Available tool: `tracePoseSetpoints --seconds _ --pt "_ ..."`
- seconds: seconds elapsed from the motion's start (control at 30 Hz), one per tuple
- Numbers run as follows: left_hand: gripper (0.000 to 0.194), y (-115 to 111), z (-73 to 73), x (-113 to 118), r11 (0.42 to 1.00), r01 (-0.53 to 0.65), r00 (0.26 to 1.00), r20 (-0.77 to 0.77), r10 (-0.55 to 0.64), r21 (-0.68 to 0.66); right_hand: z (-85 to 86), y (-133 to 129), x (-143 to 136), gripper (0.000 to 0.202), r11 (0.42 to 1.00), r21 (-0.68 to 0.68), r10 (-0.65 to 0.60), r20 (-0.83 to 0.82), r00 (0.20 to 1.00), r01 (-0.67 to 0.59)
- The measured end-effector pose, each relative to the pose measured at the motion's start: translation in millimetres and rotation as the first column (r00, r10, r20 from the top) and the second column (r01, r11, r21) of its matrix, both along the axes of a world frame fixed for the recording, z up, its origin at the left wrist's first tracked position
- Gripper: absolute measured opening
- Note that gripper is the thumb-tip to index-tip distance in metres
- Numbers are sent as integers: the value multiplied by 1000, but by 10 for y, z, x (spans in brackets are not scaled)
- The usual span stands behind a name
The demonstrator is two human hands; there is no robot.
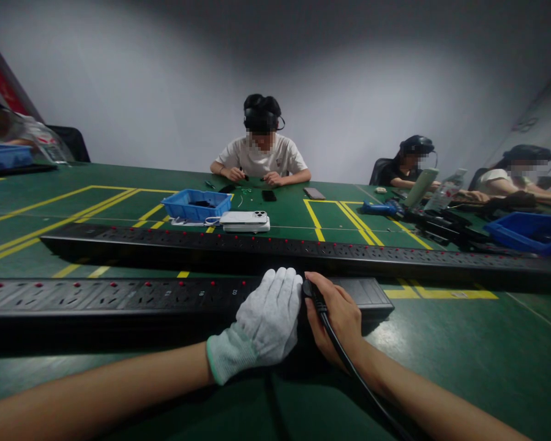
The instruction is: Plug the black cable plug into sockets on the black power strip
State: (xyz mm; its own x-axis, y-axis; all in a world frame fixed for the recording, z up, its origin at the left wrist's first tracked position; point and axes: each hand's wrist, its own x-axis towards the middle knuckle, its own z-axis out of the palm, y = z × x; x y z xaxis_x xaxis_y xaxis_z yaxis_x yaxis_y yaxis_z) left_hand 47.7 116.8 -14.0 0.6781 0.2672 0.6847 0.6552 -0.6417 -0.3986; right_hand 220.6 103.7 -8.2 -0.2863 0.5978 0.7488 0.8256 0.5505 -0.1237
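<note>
A long black power strip point(133, 300) with rows of sockets and red dots lies across the table in front of me. My left hand point(269, 318), in a white glove with a green cuff, lies over its right part. The gloved fingers are stretched out side by side, and the thumb is hidden. Just to the right, my bare right hand point(335, 315) is closed around a black plug point(314, 294), held against the strip's top. From the plug a black cable point(349, 361) runs down towards me. The plug's pins are not visible.
Behind lies a second long black power strip point(257, 245). Beyond it are a blue bin point(195, 205), a white phone point(244, 219) and a dark phone point(269, 195). Another blue bin point(530, 231) and a bottle point(445, 190) stand right. A person point(266, 153) sits opposite; others sit at both sides.
</note>
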Motion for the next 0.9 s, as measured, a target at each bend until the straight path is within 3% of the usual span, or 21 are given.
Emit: tracePoseSetpoints --seconds 0.23,0.53,0.9 --pt "52 -52 82 -1 999 -19 1000 -2 19 -43 -10 1 -4 38 1000 5 2 -4 1000 -2" --pt "57 -14 -39 -7 1000 3 999 46 -2 -12 -3 1 5 38 1000 16 12 -5 1000 -11" --pt "51 8 -15 18 999 -23 998 52 22 22 3 1 -1 38 1000 9 7 -2 1000 -7"
